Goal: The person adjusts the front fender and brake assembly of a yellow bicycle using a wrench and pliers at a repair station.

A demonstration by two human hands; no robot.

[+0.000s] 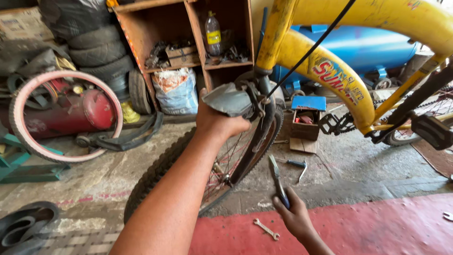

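Note:
A yellow bicycle frame [330,75] stands over me, its front wheel [155,174] turned toward the left. My left hand [218,123] reaches up and grips the grey mudguard [229,99] on top of that wheel, beside the brake and the dark fork [255,146]. A black brake cable [311,47] runs up from there. My right hand [295,219] is low by the floor, closed on the blue handles of a pair of pliers [275,174] whose jaws point up toward the wheel.
A small wrench [265,229] lies on the red mat [368,226]; another tool [298,165] lies on the concrete. A wooden parts box [306,125], a pink tyre [28,141], a red tank [94,108], a shelf [188,33], a white sack [177,92] and a pedal [432,131] surround me.

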